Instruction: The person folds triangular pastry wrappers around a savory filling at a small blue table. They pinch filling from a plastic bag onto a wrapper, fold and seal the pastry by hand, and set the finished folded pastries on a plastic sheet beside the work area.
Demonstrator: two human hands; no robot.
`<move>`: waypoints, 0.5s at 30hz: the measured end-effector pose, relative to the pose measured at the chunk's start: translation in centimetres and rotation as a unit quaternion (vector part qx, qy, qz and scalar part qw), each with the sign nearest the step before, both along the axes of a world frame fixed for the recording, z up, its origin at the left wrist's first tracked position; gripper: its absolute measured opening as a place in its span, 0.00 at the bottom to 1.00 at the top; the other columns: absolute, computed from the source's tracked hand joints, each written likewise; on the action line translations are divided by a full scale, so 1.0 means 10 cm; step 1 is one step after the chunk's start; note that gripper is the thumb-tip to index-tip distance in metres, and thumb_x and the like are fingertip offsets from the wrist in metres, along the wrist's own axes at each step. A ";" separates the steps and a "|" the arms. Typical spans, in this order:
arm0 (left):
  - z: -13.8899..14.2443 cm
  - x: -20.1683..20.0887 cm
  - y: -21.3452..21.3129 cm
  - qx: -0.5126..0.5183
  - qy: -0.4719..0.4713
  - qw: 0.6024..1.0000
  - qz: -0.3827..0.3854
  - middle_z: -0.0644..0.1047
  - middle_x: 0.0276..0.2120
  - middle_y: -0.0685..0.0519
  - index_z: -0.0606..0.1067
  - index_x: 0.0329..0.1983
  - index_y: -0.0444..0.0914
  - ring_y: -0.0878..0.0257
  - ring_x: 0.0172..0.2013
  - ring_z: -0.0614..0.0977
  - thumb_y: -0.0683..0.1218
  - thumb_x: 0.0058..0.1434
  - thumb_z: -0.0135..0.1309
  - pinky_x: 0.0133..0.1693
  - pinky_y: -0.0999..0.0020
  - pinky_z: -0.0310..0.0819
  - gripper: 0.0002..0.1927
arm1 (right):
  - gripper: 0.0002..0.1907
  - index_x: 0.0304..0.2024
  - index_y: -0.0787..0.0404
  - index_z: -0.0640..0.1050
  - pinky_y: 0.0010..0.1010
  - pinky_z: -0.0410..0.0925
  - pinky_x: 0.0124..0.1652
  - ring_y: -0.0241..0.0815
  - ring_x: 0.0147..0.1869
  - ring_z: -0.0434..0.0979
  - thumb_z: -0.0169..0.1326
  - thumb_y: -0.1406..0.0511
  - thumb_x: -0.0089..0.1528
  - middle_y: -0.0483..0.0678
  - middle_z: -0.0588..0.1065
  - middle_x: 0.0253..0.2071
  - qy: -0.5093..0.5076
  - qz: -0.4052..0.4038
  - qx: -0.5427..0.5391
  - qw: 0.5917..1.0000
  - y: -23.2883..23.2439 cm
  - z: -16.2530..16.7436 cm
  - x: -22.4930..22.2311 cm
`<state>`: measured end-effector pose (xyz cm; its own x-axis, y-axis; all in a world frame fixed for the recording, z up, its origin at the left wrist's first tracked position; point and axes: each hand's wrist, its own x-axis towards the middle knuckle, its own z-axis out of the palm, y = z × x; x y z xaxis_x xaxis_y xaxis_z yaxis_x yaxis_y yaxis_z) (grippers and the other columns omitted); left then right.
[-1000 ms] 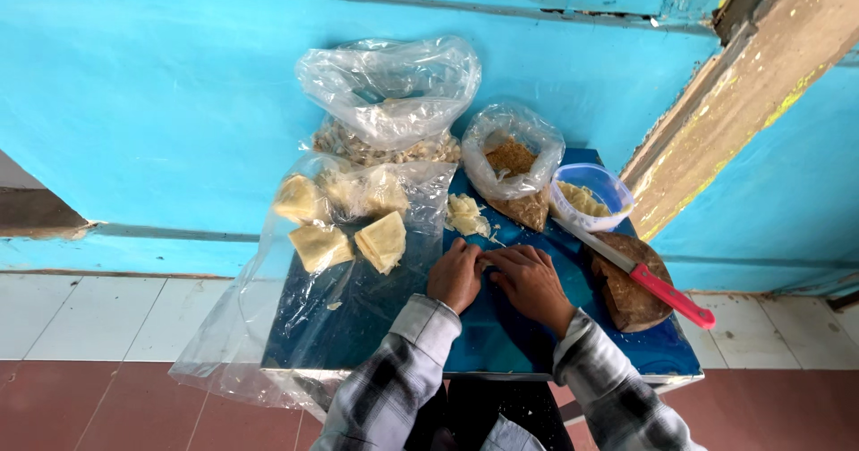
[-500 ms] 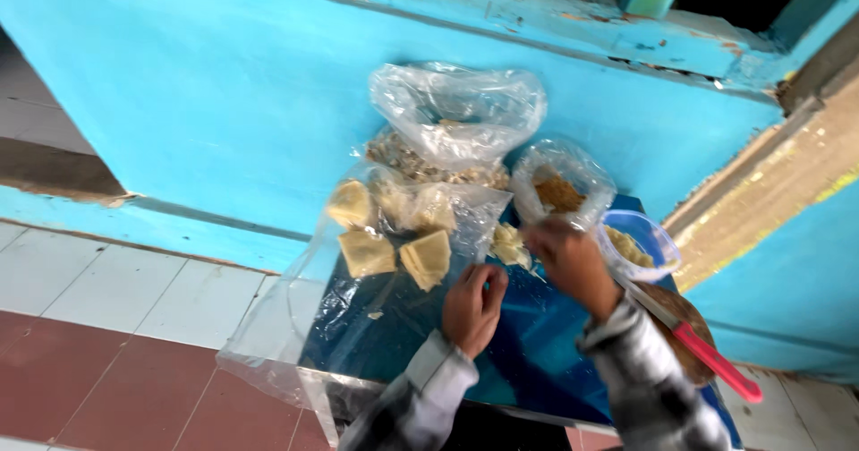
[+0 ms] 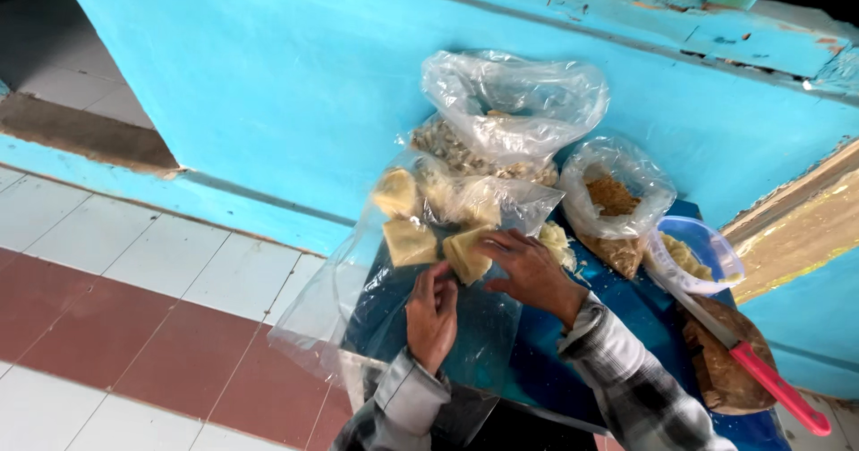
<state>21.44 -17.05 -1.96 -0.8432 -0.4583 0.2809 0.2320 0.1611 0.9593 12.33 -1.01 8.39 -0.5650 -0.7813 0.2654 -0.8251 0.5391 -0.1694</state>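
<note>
The right hand (image 3: 530,270) lies palm-down on the blue table (image 3: 617,326), its fingers spread and resting on a pale yellow wedge (image 3: 465,252) (some folded, doughy piece) that sits at the mouth of a clear plastic bag (image 3: 403,308). The fingers press on the wedge rather than close around it. The left hand (image 3: 431,312) is just beside it, nearer the body, fingers curled together and pinching the thin plastic of the same bag; whether anything else sits between them cannot be told.

Inside the bag, just beyond the wedge, lie more yellow pieces (image 3: 407,227), one flat and square, others blurred by the film. Behind them stands a bigger bag of nuts (image 3: 501,120), puffed up and leaning on the turquoise wall (image 3: 268,84). To the right of it is a small bag of brown crumbs (image 3: 613,205), then a clear bowl (image 3: 702,254) with yellowish contents. Farther right, a knife with a red handle (image 3: 761,375) lies across a round wooden board (image 3: 720,370).
</note>
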 end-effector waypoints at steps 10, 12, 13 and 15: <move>-0.36 -0.13 -0.04 0.229 0.037 0.967 -0.106 0.71 0.63 0.38 0.62 0.69 0.33 0.52 0.58 0.79 0.39 0.66 0.49 0.58 0.63 0.73 0.27 | 0.43 0.63 0.63 0.69 0.44 0.70 0.56 0.58 0.64 0.71 0.69 0.55 0.49 0.58 0.68 0.63 0.185 0.025 0.019 0.982 -0.20 -0.31 0.04; -0.41 -0.14 -0.04 0.241 0.044 0.963 -0.114 0.71 0.64 0.39 0.61 0.69 0.33 0.52 0.59 0.77 0.38 0.66 0.49 0.59 0.62 0.72 0.27 | 0.43 0.63 0.64 0.69 0.43 0.71 0.55 0.57 0.63 0.72 0.68 0.54 0.49 0.58 0.69 0.61 0.200 0.021 0.032 0.979 -0.21 -0.35 0.08; -0.42 -0.14 -0.04 0.233 0.048 0.965 -0.113 0.71 0.63 0.39 0.62 0.69 0.33 0.53 0.59 0.78 0.38 0.66 0.49 0.59 0.62 0.72 0.27 | 0.44 0.63 0.64 0.70 0.42 0.71 0.55 0.56 0.62 0.73 0.68 0.53 0.49 0.59 0.70 0.61 0.208 0.019 0.039 0.977 -0.22 -0.36 0.08; -0.44 -0.13 -0.03 0.220 0.057 0.968 -0.109 0.72 0.63 0.39 0.63 0.68 0.33 0.54 0.58 0.79 0.38 0.66 0.49 0.59 0.63 0.72 0.26 | 0.44 0.62 0.69 0.69 0.41 0.73 0.52 0.56 0.58 0.76 0.67 0.53 0.50 0.61 0.71 0.58 0.226 0.015 0.067 0.972 -0.19 -0.33 0.06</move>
<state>20.12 -17.33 -6.33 -0.9083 -0.3696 0.1959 0.3231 -0.3225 0.8897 12.93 -2.89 5.04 -0.3911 -0.8400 0.3759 -0.8143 0.5062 0.2840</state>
